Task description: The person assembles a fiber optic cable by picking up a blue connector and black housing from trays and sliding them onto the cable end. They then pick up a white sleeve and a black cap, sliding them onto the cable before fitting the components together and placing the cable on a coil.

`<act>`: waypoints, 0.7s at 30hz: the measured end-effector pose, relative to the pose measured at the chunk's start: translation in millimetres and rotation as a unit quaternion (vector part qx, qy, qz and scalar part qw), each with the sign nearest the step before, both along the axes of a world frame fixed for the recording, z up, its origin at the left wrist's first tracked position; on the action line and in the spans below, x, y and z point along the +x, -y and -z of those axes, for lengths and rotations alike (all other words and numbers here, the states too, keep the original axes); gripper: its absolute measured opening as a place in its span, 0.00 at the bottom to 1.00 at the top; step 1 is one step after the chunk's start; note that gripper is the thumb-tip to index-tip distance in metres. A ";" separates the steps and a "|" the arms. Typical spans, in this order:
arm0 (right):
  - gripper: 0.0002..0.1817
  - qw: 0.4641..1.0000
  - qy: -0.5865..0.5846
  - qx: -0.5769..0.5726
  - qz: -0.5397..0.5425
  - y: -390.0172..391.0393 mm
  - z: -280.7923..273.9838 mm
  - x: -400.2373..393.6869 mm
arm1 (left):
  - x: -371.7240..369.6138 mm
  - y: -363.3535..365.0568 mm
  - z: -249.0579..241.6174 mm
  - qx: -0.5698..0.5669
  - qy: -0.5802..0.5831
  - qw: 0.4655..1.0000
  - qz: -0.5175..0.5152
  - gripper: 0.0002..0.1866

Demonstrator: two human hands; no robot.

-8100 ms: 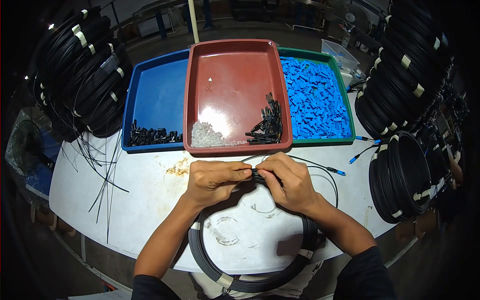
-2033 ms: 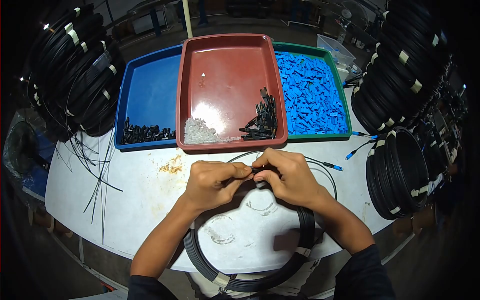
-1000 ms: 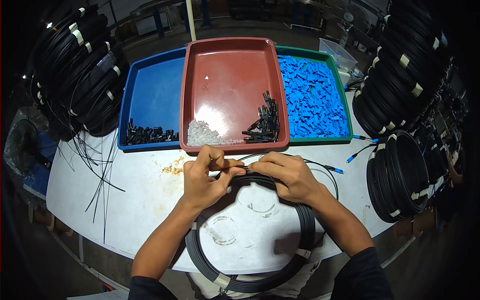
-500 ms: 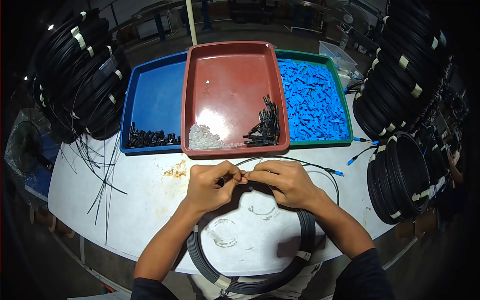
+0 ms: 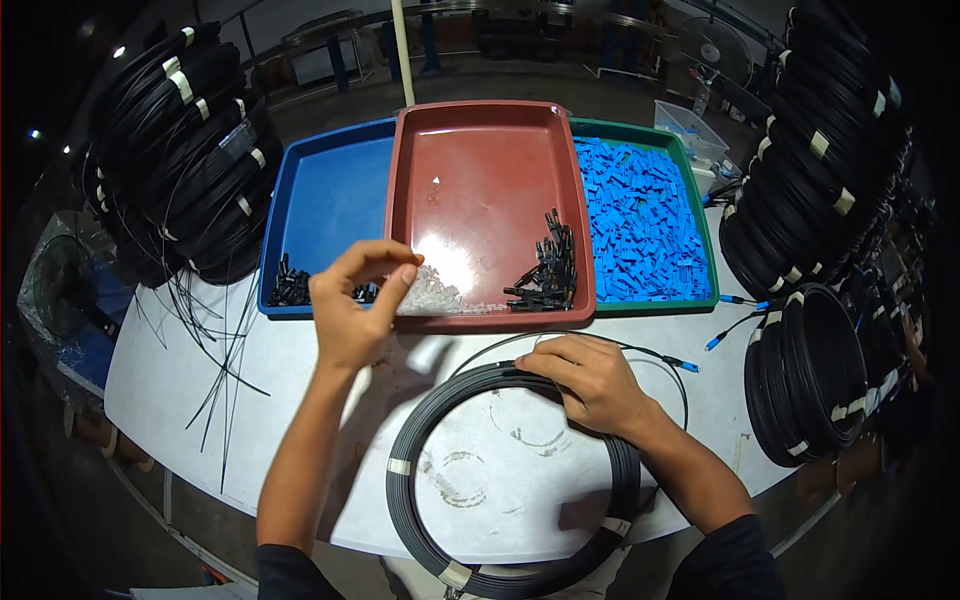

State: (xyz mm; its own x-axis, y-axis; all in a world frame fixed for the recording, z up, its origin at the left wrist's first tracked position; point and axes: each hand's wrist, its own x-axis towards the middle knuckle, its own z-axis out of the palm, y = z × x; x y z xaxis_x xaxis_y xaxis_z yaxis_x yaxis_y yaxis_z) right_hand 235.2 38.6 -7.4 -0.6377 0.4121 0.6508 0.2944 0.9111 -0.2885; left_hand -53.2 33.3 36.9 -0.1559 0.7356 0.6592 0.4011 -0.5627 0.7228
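A bundled coil of black cable, wrapped with pale tape, lies at the front of the table. Across its far side rests my right hand, its thumb and fingers closed on the cable near a dark end piece. My left hand is raised over the near left corner of the red tray. Its thumb and forefinger are curved toward each other with a small gap, and I see nothing between them. Just beyond those fingertips lies a heap of small clear plastic pieces. A blue connector ends a loose cable behind the coil.
Black parts lie in the red tray's right corner. A blue tray holds more black parts; a green tray holds many blue connector pieces. Cable coils are stacked left, with others at right. Loose cable ends hang left.
My left hand has left my right hand and moved up and left to the red tray. My right hand stays at the coil's far side. The view has shifted slightly.
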 end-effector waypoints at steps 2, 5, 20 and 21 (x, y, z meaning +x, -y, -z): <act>0.19 1.000 -0.001 -0.008 -0.004 -0.7 0.2 0.1 | -10.1 -11.5 -7.3 0.006 -0.026 1.000 0.004 0.07; 0.20 1.000 -0.003 -0.015 -0.009 -1.6 -0.4 -0.3 | -16.7 -24.3 -16.9 -0.076 -0.188 0.979 0.029 0.11; 0.23 0.996 0.021 -0.086 -0.022 -3.6 -5.1 3.7 | 6.0 -98.3 3.9 -0.075 -0.538 0.827 0.146 0.12; 0.23 0.996 0.021 -0.088 -0.022 -4.6 -4.2 4.4 | 6.8 -99.1 4.7 -0.079 -0.546 0.822 0.144 0.11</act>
